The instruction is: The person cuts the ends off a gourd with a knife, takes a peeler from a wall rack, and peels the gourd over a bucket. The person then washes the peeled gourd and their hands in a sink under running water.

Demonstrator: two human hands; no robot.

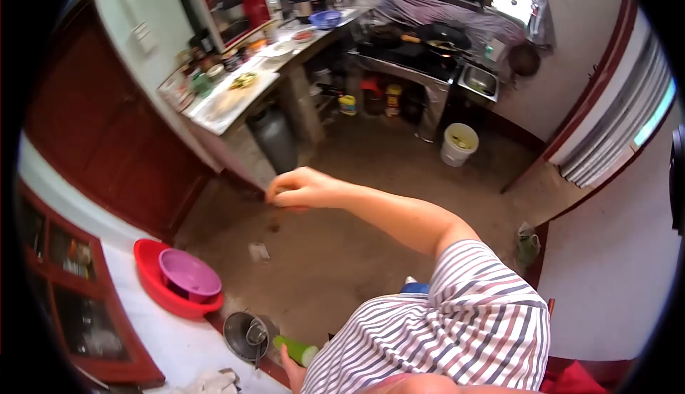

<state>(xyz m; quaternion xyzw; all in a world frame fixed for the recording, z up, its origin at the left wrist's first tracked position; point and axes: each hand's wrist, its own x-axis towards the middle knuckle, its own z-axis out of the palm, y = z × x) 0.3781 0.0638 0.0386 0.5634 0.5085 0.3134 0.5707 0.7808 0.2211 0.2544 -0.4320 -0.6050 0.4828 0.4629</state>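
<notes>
My left hand [291, 367] has the veg [295, 348] gripped, low in view, right by my striped shirt [371, 337]. Long axis runs mostly across me, slightly sloped: one tip points left, the pale end faces my shirt. Fingers come in on it from below in view; the far side of that grip is hidden.

Right arm reaches out across my front. Right hand [305, 188] hangs over the floor [335, 251], its fingers [280, 184] loosely curled and pointing left. Can't tell whether anything is pinched there. From those fingers the veg lies back toward my body, well apart, with its length roughly crosswise to that line. Left hand is the near one, already on it; right isn't touching it.

Metal pot [228, 337] sits just left of the veg tip, mouth facing me, something shiny inside. Can't tell what it stands on.

Farther left: pink basin [191, 269] inside a red basin [146, 273]. Out past my right hand: white bucket [454, 153] on the floor, then the far worktop [265, 80] along the wall, wok [446, 36] beyond.
</notes>
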